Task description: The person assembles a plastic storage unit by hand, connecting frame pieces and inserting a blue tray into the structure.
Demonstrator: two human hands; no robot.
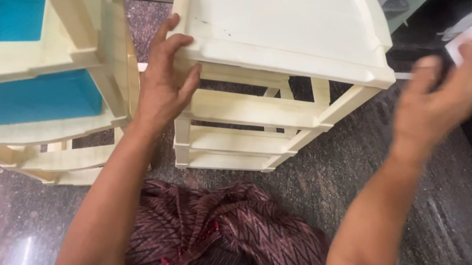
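Two bare hands rise above a maroon patterned garment (pixel 222 240) on the speckled floor (pixel 362 185). The left hand (pixel 164 80) curls its fingers (pixel 170 36) around the cream plastic rack's (pixel 286 30) top corner. The right hand (pixel 434 104), blurred, spreads wide just beyond the rack's other corner, holding nothing; a second rack with a blue drawer (pixel 16 91) stands left of the left fingers.

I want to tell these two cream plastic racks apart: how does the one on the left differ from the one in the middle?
The left rack holds blue drawers; the middle rack shows bare, open shelf slots. The left rack leans tilted and is cut off by the frame; the middle rack stands upright with its flat top in full view. The left hand grips the middle rack's corner; nothing grips the left rack. Both are cream plastic on the speckled floor.
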